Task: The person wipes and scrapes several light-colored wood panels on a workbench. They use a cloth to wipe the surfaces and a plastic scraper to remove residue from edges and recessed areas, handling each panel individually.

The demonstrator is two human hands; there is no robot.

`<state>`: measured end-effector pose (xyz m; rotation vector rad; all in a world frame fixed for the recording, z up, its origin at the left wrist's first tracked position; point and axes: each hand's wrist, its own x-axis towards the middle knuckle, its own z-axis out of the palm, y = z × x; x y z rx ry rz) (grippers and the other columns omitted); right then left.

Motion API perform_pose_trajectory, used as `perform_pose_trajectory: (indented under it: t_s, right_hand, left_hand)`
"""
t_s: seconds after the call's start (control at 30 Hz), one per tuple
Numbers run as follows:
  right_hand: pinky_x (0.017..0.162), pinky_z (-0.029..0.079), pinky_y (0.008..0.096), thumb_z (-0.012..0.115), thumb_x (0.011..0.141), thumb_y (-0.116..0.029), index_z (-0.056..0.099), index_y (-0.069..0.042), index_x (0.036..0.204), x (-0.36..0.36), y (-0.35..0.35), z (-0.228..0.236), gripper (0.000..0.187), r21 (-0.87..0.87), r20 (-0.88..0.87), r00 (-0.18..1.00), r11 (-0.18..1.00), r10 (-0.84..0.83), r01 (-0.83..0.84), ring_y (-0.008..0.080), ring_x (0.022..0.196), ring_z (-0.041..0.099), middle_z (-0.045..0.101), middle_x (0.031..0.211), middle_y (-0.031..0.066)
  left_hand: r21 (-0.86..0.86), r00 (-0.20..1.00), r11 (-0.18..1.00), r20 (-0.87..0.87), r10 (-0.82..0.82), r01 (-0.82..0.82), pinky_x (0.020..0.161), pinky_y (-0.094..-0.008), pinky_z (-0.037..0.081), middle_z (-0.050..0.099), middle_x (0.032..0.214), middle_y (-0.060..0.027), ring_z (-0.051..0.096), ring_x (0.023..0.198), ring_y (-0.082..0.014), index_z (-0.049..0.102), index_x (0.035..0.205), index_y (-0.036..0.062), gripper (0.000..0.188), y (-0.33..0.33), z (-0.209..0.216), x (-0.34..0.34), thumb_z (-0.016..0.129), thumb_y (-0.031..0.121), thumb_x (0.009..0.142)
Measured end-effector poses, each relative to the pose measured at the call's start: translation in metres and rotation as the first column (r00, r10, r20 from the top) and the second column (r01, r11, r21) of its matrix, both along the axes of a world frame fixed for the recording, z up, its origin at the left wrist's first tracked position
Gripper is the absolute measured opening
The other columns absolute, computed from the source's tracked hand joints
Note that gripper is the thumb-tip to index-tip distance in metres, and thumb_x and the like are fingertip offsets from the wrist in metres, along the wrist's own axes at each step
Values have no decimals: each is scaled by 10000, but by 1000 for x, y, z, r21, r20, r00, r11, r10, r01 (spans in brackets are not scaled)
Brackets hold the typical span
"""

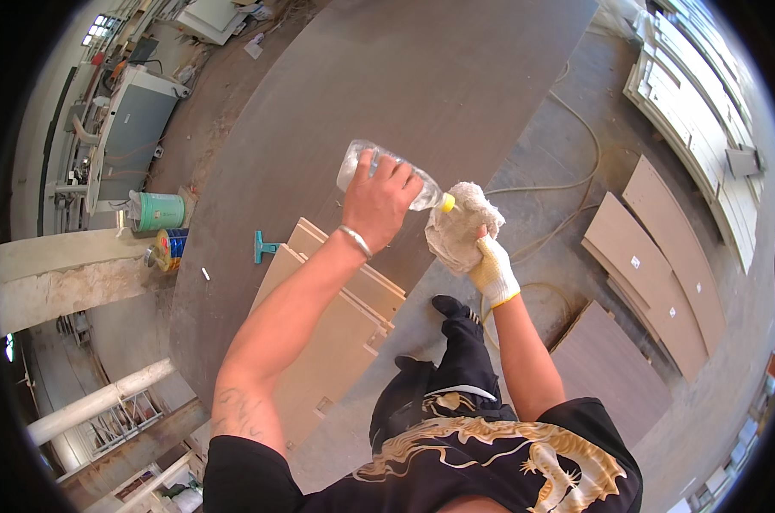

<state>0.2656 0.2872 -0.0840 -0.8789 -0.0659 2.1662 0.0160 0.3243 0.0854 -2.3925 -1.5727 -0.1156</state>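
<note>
My bare left hand (377,203), with a metal bracelet at the wrist, is wrapped round a clear plastic bottle (423,196). The bottle is tipped on its side, its yellow cap (447,203) pointing right and slightly down. That cap meets the edge of a crumpled, pale rag (456,235), which my right hand (495,272) grips from below in a white knit glove with a yellow cuff. Whether liquid comes out of the bottle cannot be made out. Both hands are over the right-hand edge of a large brown panel (387,77).
Cut boards (319,333) are stacked on the panel's near part, beside a teal scraper-like tool (264,247). At left stand a green bucket (160,210) and a blue-and-yellow can (172,248). A hose (594,141) winds over the floor at right, near brown boards (639,265) and stacked white panels (691,120).
</note>
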Motion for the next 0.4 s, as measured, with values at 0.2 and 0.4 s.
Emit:
perform_pose_trajectory:
  t_s: [0.2,0.4]
  right_hand:
    - [1157,469,466,671,1083,-408,478,-59,1562,-24,5,16,623,28,84,994,997,-68,66,256,1342,586,596,1483,83]
    - [1288,338,546,626,1077,-508,336,-89,1655,-48,22,59,771,53,-420,906,998,40,-19,368,1555,403,429,1675,158]
  left_hand:
    - [-63,972,986,169,161,-152,1160,-537,368,689,1101,-37,615,1180,-276,719,1089,134,275,-28,-26,-34,689,54,828]
    - [-220,662,875,581,473,-432,1186,-602,354,655,1373,-72,536,1362,-352,702,1217,150,515,-32,-127,-71,878,179,734]
